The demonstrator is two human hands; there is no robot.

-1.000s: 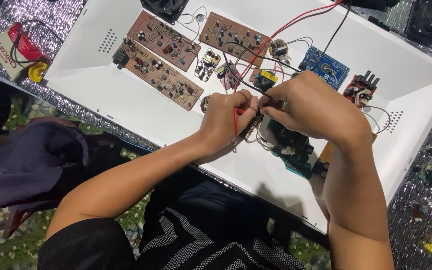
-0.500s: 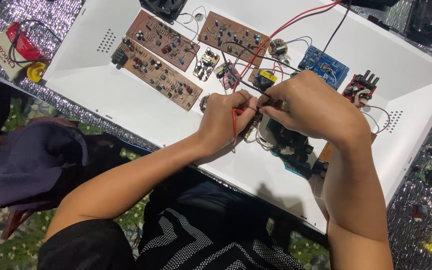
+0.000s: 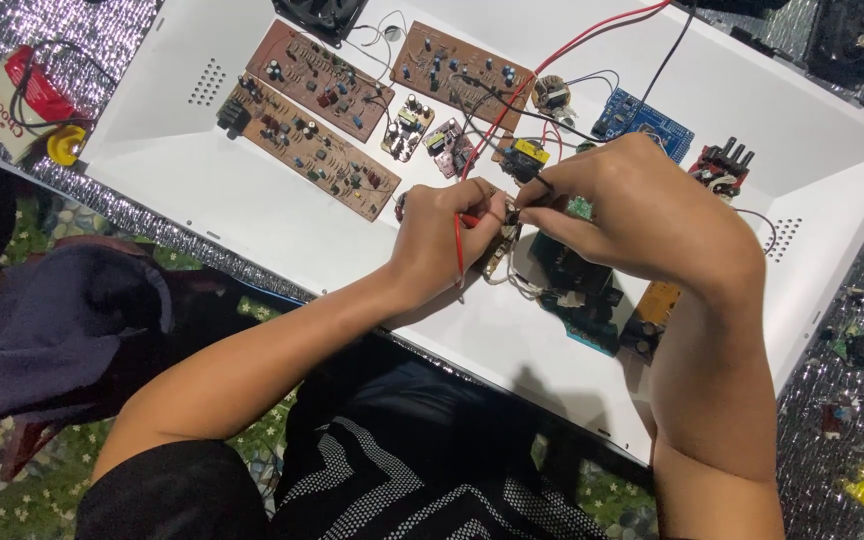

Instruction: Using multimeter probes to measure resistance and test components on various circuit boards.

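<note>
Centrally, thin red wire [image 3: 459,250] pinched, left hand [image 3: 444,240].

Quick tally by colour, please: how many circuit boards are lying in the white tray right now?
Brown boards: 3, two long ones at the left and one further right.
Blue board: 1.
Green board: 1, partly hidden under the right hand.
Total: 5, not counting the small modules between them in the white tray.
</note>
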